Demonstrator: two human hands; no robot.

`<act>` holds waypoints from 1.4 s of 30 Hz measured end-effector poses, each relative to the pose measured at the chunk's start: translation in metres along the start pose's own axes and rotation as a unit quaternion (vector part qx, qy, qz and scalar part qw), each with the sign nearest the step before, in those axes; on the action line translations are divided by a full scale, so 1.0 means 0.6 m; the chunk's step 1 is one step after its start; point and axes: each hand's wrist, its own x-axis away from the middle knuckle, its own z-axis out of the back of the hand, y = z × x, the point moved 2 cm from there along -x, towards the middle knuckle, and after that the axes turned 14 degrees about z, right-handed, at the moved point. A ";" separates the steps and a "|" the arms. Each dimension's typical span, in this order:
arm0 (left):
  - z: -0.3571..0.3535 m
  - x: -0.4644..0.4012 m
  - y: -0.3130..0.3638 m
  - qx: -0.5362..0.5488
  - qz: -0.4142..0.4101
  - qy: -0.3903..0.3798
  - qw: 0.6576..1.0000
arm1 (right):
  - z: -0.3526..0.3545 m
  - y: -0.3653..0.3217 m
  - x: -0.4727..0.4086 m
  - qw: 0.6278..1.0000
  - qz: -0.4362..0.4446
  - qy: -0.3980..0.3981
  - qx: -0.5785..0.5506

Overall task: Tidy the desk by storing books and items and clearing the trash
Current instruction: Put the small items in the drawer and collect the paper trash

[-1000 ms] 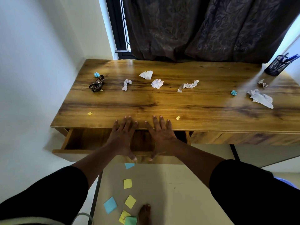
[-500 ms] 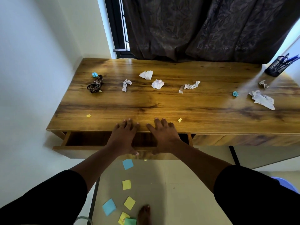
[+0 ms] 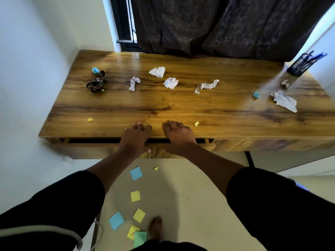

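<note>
Head view, looking down: wooden bench [image 3: 181, 109] against a white wall, dark curtain [image 3: 226, 24] behind it.

My left hand [image 3: 135, 138] and right hand [image 3: 178, 137] lie side by side at the front edge of the bench, palms down, fingers straight and close together, fingertips on the top surface. Both hands reach over the drawer [image 3: 101, 144] below, which stands open by a narrow dark gap. Neither hand holds anything.

Trash on the bench, left to right:
- blue paper ball [image 3: 95, 70], touching the far end of a dark crumpled wrapper [image 3: 96, 84];
- twisted white paper [image 3: 134, 83];
- white tissue [image 3: 158, 71], farthest back;
- white paper ball [image 3: 171, 82];
- long crumpled strip [image 3: 206, 86];
- small blue wad [image 3: 256, 94];
- large crumpled white sheet [image 3: 284, 101];
- small grey scrap [image 3: 285, 84], near the mesh pen holder [image 3: 299, 67] at the far right corner, which has blue pens in it.

Two yellow scraps near the front: one at left [image 3: 90, 119], one just beside my right hand [image 3: 196, 123].

Floor: blue, yellow and green sticky notes [image 3: 135, 196] scattered by my bare foot [image 3: 155, 228], and one yellow scrap [image 3: 156, 168].

No writing or labels can be read on any item.
</note>
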 end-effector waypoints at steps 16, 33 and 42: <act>0.023 -0.015 0.026 -0.064 -0.037 0.028 0.997 | 0.029 -0.020 -0.013 1.000 -0.002 0.007 0.010; 0.011 -0.023 0.013 -0.090 -0.086 0.060 0.990 | 0.020 -0.015 -0.024 0.999 0.021 0.020 0.029; -0.019 -0.028 0.013 -0.042 -0.057 0.101 0.992 | 0.005 0.005 -0.027 0.996 0.070 0.040 0.043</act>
